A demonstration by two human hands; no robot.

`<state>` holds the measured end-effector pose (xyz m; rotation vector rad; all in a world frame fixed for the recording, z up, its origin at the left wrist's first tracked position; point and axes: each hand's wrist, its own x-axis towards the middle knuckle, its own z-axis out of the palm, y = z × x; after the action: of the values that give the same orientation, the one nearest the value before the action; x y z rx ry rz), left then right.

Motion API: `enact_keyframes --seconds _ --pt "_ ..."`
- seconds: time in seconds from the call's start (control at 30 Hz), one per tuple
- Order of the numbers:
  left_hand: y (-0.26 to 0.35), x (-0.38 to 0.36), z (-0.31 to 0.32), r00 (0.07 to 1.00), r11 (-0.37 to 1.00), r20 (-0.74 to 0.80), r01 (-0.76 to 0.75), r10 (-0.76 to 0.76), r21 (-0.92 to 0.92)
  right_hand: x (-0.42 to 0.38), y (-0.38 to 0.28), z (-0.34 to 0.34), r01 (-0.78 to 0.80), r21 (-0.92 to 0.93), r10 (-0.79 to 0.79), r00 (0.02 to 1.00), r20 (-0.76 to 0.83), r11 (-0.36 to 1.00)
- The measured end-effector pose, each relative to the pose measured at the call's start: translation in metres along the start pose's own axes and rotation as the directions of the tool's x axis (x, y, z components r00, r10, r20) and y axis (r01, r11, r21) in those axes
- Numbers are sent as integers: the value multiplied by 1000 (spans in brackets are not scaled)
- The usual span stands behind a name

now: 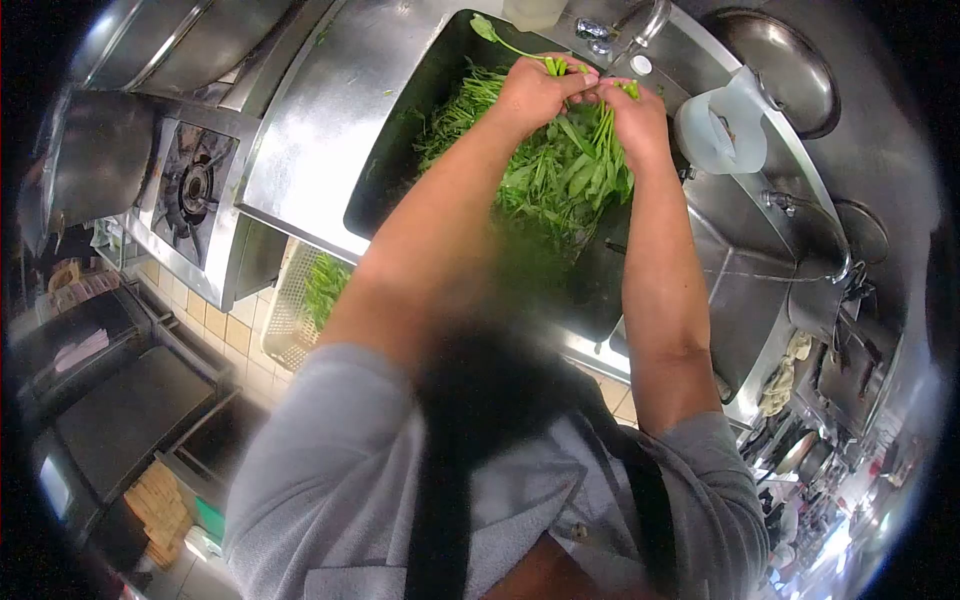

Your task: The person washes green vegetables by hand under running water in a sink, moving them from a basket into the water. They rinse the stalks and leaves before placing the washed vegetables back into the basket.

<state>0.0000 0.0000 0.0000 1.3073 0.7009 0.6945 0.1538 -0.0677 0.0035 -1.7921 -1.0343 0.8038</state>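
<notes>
My left hand (540,95) and my right hand (633,112) meet above the far side of a sink basin (385,170), fingertips close together. Long-stemmed leafy greens (605,140) hang from my right hand, their cut stem ends poking up between the fingers. Closed fingers of my left hand hold green stems too; one long stem with a leaf (484,28) sticks out toward the upper left. Beneath both hands a big heap of loose greens (545,185) fills much of the basin. A dark blur hides the near part of the heap.
A faucet (652,22) stands behind the basin. To the right are a translucent plastic jug (715,130) and a second sink (740,240). A pale plastic basket (290,315) with greens sits low at the left, near a gas burner (197,187). A steel counter (320,110) borders the basin.
</notes>
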Motion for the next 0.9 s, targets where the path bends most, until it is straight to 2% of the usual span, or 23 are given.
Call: enact_keyframes --seconds 0.07,0.1,0.17,0.2,0.23,0.3,0.33,0.37,0.43,0.47,0.5,0.53,0.57,0.6,0.63,0.7,0.77,0.8,0.83,0.87,0.9 --pt "0 -1 1 998 996 -62 11 -17 -93 -3 -7 -1 -44 197 67 992 -110 979" --pt "-3 1 2 998 995 -57 0 -6 -97 0 -4 -9 -35 191 58 991 -118 981" --pt "-13 -4 -11 990 965 -141 -30 -7 -260 3 11 -23 -104 496 164 983 -80 862" --pt "-12 -6 -19 993 966 -113 8 -38 -260 1 9 -28 -143 599 221 974 -57 788" --pt "-12 -8 -23 993 965 -116 4 -35 -261 0 8 -33 -142 597 217 975 -55 789" --pt "-14 -12 -24 990 876 -63 82 -127 -474 -4 1 -42 -125 568 198 978 -68 814" --pt "-14 -12 -25 986 876 -39 125 -161 -466 -7 -3 -41 -90 490 151 985 -86 867" --pt "-16 -12 -22 986 874 -33 129 -164 -468 -10 -8 -40 -92 488 155 984 -90 868" --pt "-15 -10 -19 984 837 -1 150 -177 -526 -16 -26 -26 -3 175 -1 1000 24 985" --pt "-13 -12 -15 984 838 2 152 -177 -524 -17 -28 -19 13 69 -20 995 98 998" --pt "-2 -18 -9 972 892 -36 198 -232 -407 -23 -39 -11 5 40 -13 981 193 999" --pt "4 -22 -4 956 926 -81 248 -281 -285 -24 -38 0 33 -56 -21 978 207 998" --pt "1 -19 -1 956 926 -80 248 -281 -283 -21 -34 8 64 -150 -29 975 220 987" --pt "-2 -17 3 976 917 -8 202 -218 -344 -17 -30 12 78 -254 -10 966 259 964" --pt "-4 -15 4 987 900 58 160 -150 -406 -16 -26 13 80 -253 -12 966 259 964" --pt "-8 -16 0 983 909 29 180 -182 -376 -13 -21 13 23 -105 -2 981 194 994" --pt "-12 -18 -8 985 848 114 169 -129 -503 -9 -18 2 20 -117 -3 990 142 993" --pt "-19 -16 -15 985 847 112 167 -128 -504 -6 -14 -3 -24 -4 25 996 84 1000" --pt "-27 -13 -25 985 896 66 171 -157 -410 -5 -13 -9 -63 111 60 998 29 992" --pt "-34 -10 -32 983 934 19 178 -181 -310 -4 -13 -16 -31 176 25 999 32 984" --pt "-33 -10 -37 983 934 21 178 -180 -310 -1 -11 -22 -30 175 25 999 30 984"
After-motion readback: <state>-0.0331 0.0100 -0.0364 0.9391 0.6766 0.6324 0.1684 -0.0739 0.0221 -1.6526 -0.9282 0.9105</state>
